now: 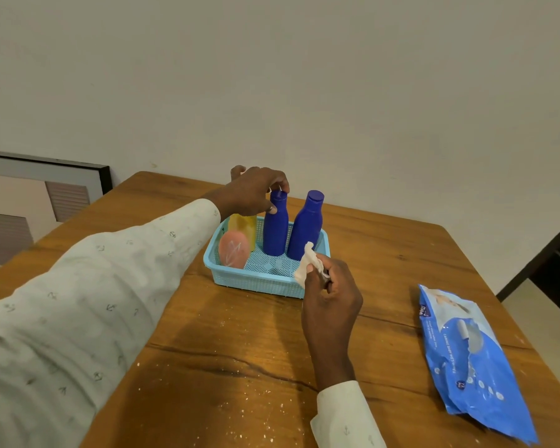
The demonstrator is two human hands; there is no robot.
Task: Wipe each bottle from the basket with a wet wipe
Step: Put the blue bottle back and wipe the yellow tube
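A light blue basket [259, 281] sits on the wooden counter [239, 350], towards its far side. Four bottles stand in it: two dark blue ones at the far right and, to their left, a yellow bottle [244, 226] and a pink bottle [234, 253]. The left hand [256, 192] reaches over the basket and pinches the cap and neck of the left blue bottle [275, 231] between curled fingertips and thumb; the hand hides the top of the yellow bottle, and the pink bottle covers its lower part. The right blue bottle [306, 229] stands free, leaning slightly towards its neighbour; whether the two touch is hard to tell. The right hand [332, 297], just near the basket's right corner, grips a crumpled white wet wipe [309, 263], which covers the base of the right blue bottle and part of the basket's rim. A blue pack of wet wipes [472, 360] lies flat at the counter's right edge, well apart from the basket; its print is too small to read. White specks dot the near counter.
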